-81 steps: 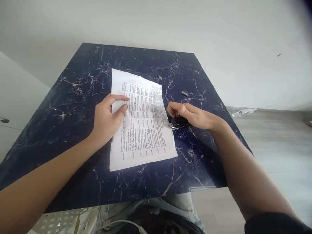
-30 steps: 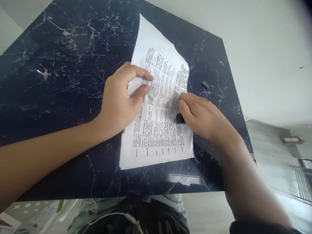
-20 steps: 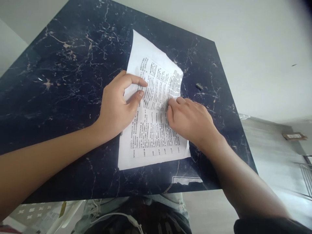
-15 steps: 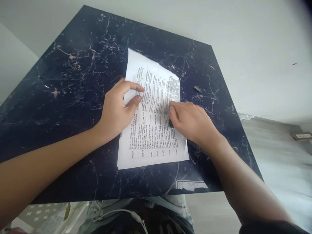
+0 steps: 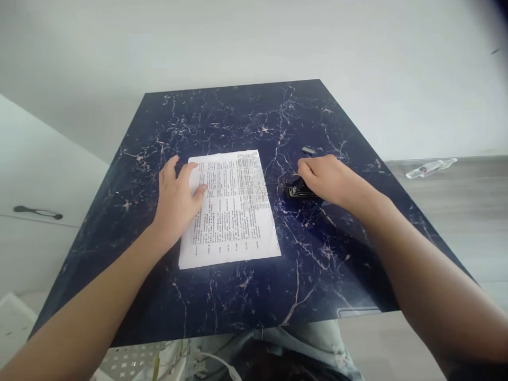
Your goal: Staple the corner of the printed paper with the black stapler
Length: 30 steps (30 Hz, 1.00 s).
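Note:
Printed paper sheets (image 5: 232, 211) lie flat on the dark marbled table, their edges nearly aligned. My left hand (image 5: 177, 198) rests at their left edge, fingers spread, with thumb and forefinger tips over the paper. To the right of the sheets, my right hand (image 5: 327, 177) is closed over a black stapler (image 5: 293, 191). The front end of the stapler pokes out to the left from under the fingers, and the hand hides the rest. Just beyond that hand lies a small grey strip (image 5: 308, 150) that looks like staples.
The marbled tabletop (image 5: 238, 301) ends close to my lap, where a white cable (image 5: 218, 360) hangs. A pale wall stands behind the table. On the right is a ledge or floor with a clear plastic item (image 5: 432, 168). A cabinet handle (image 5: 37, 212) shows at left.
My right hand has moved off the paper to the right with the stapler. The sheets, lifted and bent before, now lie flatter. My left hand has shifted toward their left edge. The view has turned.

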Each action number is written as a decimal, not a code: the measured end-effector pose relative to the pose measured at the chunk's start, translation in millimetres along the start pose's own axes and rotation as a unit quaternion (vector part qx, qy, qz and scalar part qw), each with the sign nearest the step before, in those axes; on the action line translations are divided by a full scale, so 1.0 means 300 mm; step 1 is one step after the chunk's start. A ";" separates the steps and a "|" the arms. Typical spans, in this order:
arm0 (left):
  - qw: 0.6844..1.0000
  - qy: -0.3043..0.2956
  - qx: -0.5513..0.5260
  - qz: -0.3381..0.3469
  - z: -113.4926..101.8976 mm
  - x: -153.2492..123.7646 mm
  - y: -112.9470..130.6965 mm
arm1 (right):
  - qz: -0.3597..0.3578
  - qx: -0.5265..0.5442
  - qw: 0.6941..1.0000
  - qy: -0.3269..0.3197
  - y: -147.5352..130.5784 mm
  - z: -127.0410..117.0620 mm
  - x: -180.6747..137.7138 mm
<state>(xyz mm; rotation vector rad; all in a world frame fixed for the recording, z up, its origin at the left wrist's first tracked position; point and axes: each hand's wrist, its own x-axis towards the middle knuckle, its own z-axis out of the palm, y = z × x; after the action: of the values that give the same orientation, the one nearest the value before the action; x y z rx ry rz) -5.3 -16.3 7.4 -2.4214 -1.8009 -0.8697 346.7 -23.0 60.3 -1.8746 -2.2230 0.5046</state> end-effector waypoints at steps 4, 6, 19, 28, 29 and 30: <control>0.979 -0.085 -0.067 0.172 -0.007 -0.011 0.062 | 0.019 -0.007 1.000 -0.014 0.003 0.010 0.010; 0.954 -0.118 -0.103 0.254 -0.001 -0.019 0.089 | 0.022 -0.008 1.000 -0.019 0.000 0.012 0.011; 0.918 -0.145 -0.098 0.356 0.025 -0.029 0.101 | 0.010 -0.028 0.999 -0.024 0.008 0.014 0.016; 0.920 -0.150 -0.084 0.353 0.019 -0.031 0.106 | -0.012 -0.042 0.999 -0.027 0.011 0.013 0.016; 0.920 -0.151 -0.084 0.353 0.018 -0.031 0.107 | -0.016 -0.044 0.999 -0.027 0.013 0.014 0.016; 0.919 -0.153 -0.084 0.353 0.018 -0.030 0.108 | -0.019 -0.045 0.998 -0.026 0.015 0.015 0.017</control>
<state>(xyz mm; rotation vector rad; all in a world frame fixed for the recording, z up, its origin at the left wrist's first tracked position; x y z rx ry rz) 24.0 -33.8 9.3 -3.1035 -0.7557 -0.5999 348.2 -18.0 54.2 -1.8797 -2.3466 0.4601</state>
